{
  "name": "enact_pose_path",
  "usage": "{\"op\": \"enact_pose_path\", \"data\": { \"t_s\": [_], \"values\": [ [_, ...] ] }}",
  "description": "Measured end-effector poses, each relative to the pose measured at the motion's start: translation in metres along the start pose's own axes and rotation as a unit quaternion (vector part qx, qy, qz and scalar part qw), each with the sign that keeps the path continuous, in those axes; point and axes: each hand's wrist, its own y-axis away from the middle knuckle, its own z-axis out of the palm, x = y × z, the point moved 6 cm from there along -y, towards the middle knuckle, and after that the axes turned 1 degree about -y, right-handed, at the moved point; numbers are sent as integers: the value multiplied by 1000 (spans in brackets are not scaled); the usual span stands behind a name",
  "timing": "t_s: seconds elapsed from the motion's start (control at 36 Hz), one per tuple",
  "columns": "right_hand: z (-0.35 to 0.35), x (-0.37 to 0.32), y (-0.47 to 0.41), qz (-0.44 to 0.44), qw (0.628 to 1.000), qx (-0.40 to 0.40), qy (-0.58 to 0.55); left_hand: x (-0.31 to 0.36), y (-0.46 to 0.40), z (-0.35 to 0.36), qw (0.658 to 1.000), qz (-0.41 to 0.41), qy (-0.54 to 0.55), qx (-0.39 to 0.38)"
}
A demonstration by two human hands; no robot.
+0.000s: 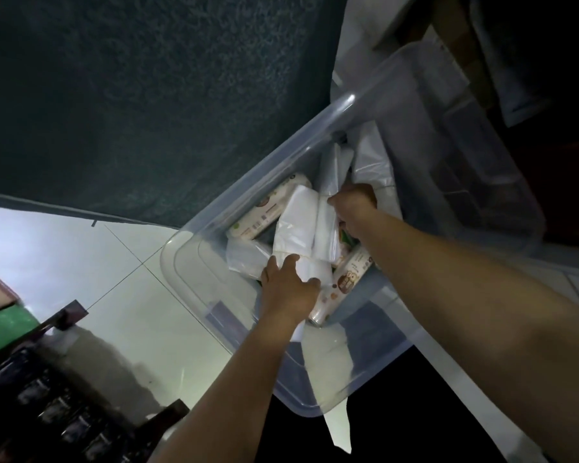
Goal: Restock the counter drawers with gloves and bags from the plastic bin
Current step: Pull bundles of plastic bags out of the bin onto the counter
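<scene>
On a pale tiled floor, inside the clear bin, both the left hand and the right hand grip white bag bundles.

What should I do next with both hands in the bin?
Probably lift the white bag bundle straight up out of the bin. Your left hand already holds its near end and your right hand pinches a bag beside it, so both have a grip.

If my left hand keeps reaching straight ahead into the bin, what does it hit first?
The left hand already touches the white bag bundle; pushing on, it would press deeper into that bundle, probably before reaching the printed pack behind.
</scene>
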Motion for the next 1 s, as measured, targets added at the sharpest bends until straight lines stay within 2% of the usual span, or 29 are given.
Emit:
{"op": "enact_pose_path", "data": {
  "t_s": [0.08,0.14,0.25,0.31,0.39,0.5,0.58,0.64,0.69,0.78,0.81,0.83,0.94,1.0],
  "values": [
    [-15,2,20,-26,999,10,-23,6,-6,-5,998,-23,62,-4],
    [-29,5,40,-67,997,23,-29,9,-9,-11,998,-20,54,3],
    [-59,13,87,-154,987,35,2,15,-16,-38,990,33,-122,59],
    [-70,23,108,-160,987,15,1,18,-20,-48,963,77,-252,63],
    [-84,38,132,-155,987,5,-45,13,-28,-50,912,94,-400,6],
    [-97,53,155,-134,981,2,-138,3,-42,-48,849,86,-514,-91],
    [-104,65,163,-106,973,-10,-206,9,-49,-43,818,78,-566,-72],
    [-107,75,163,-92,966,-20,-239,13,-50,-40,815,99,-570,-32],
    [-109,80,163,-81,962,-30,-260,13,-53,-41,837,126,-533,-4],
    [-116,83,162,-78,960,-36,-267,12,-53,-51,918,66,-390,6],
    [-119,83,162,-82,961,-37,-262,17,-48,-57,931,40,-362,23],
    [-122,82,164,-86,962,-40,-258,20,-42,-60,928,26,-369,39],
    [-137,73,175,-101,961,-58,-251,35,-2,-68,910,-18,-414,10],
    [-147,66,185,-116,962,-76,-235,49,29,-81,911,-48,-408,41]
  ]
}}
